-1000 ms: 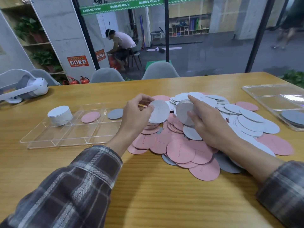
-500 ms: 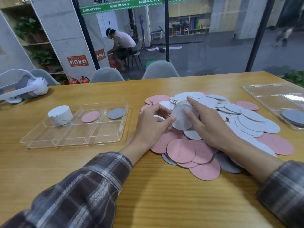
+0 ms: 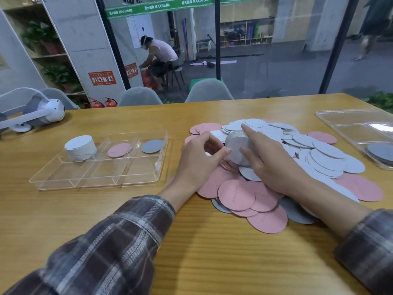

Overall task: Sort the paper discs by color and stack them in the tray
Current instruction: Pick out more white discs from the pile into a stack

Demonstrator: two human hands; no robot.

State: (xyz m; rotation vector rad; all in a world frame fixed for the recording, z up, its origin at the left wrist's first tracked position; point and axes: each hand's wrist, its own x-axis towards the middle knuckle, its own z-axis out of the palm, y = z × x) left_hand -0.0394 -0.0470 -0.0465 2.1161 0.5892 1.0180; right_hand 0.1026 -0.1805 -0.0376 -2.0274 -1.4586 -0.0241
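Discs of white paper, a short stack (image 3: 237,149) tipped on edge, sit gripped between my left hand (image 3: 197,165) and right hand (image 3: 274,167), both curled round it, over the mixed pile (image 3: 319,154) on the desk (image 3: 212,252). Leftward, the tray (image 3: 95,179) holds a white stack (image 3: 79,147), pink disc (image 3: 119,150) and grey disc (image 3: 152,146) in separate compartments.

Above the heap of paper discs (image 3: 325,160) on the desk (image 3: 191,252), the left hand (image 3: 197,165) and right hand (image 3: 274,169) hold a tilted bundle of white discs (image 3: 236,147); leftward, the tray (image 3: 95,180) keeps a white stack (image 3: 80,148), pink disc (image 3: 119,150) and grey disc (image 3: 152,146) in separate compartments.
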